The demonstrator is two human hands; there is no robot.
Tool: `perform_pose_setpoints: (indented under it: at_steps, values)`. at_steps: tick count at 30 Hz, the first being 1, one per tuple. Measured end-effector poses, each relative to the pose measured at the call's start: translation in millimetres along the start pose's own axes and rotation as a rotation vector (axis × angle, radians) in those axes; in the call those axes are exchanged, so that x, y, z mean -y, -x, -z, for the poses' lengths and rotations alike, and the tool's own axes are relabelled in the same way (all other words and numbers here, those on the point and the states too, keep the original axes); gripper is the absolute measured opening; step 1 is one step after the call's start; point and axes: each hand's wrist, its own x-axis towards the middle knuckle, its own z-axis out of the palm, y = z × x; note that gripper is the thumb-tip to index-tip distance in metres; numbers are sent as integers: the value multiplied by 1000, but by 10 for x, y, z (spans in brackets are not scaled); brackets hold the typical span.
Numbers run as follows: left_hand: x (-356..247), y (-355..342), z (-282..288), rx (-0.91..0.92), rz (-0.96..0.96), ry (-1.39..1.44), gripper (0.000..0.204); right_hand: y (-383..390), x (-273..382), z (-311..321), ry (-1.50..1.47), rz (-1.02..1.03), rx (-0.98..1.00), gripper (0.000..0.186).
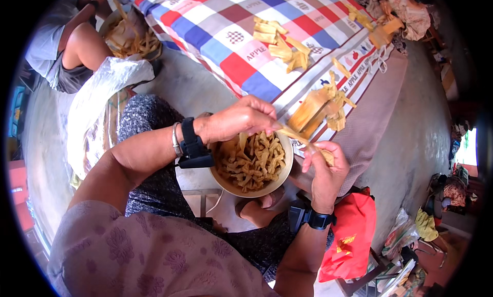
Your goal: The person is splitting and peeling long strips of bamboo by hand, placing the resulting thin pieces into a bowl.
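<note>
A tan, dried-looking strip point(294, 135) is stretched between my two hands, over the right rim of a round bowl. One end is pinched in the fingers of my left hand point(250, 115). My right hand point(327, 169) has its fingers closed round the other end, and a folded tan piece shows in its palm. Beneath my hands, the pale bowl point(246, 195) holds many curled, yellow-brown strips point(254, 163). A pile of broad, flat tan strips point(313, 115) lies just beyond my right hand on the checked cloth point(205, 35).
More strips point(281, 43) lie farther back on the cloth. At the far left, a person point(77, 55) sits beside a basin of strips point(134, 43). A clear plastic bag point(95, 115) stands by my left knee. Near my right forearm is a red bag point(352, 235).
</note>
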Motion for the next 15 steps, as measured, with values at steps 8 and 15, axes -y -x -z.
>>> perform_pose_setpoints:
  at_steps: [8, 15]
  values:
    - [-123, -608, -42, -159, -209, -370, 20, -463, -106, 84, -82, 39, -117, 10]
    - [105, -760, 1, -299, -242, -738, 16, -530, -335, 94, 32, -46, -152, 11]
